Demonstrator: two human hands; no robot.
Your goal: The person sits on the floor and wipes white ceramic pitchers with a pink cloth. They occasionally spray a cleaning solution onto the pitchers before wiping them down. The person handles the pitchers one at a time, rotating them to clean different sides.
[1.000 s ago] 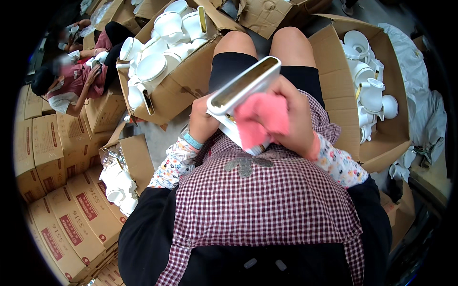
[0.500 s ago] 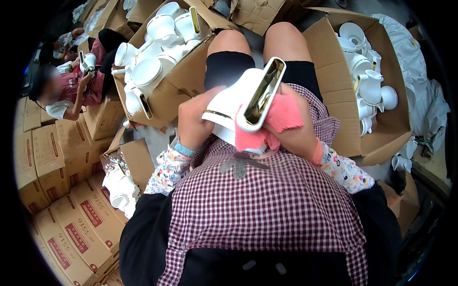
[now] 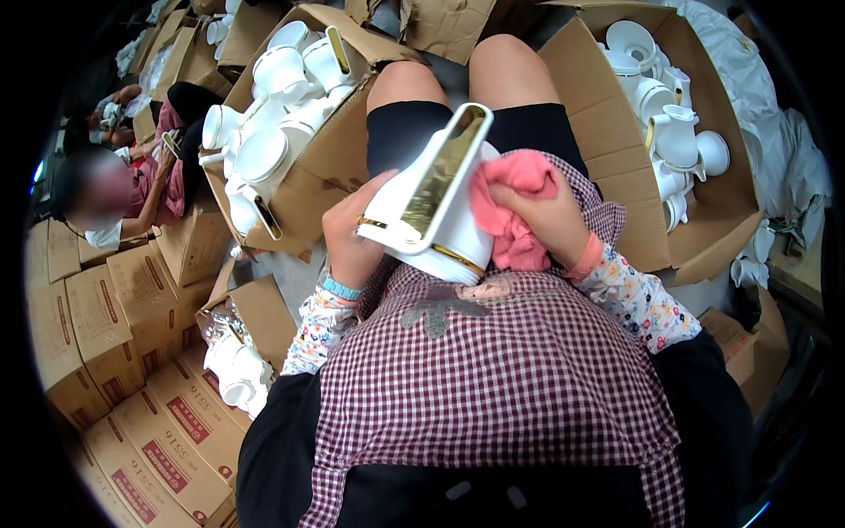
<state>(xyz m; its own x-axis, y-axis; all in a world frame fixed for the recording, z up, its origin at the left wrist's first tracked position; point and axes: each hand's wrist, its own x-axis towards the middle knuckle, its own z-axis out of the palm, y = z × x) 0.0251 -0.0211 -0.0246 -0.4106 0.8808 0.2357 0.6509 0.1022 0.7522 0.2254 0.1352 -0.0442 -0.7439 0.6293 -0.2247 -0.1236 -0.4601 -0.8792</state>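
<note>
Head view, and here it is, mid-frame: a glossy white jug with a broad, gold-faced handle (image 3: 429,204), tilted above the lap, handle uppermost! The left hand (image 3: 350,231) has it gripped along its left side. Over on the right, the right hand (image 3: 547,211) is closed around a bunched, fluffy pink cloth (image 3: 506,236), whose edge overlaps the jug's flank; how hard it presses, I cannot tell. Just below, a maroon-and-white checked fabric apron (image 3: 493,378) fills the lower centre. Upper left, an open brown cardboard box (image 3: 308,194) brims with white jugs (image 3: 264,154); upper right, a second brown box (image 3: 607,167) holds more. And lower left, brown printed cardboard cartons (image 3: 167,440) sit stacked!
</note>
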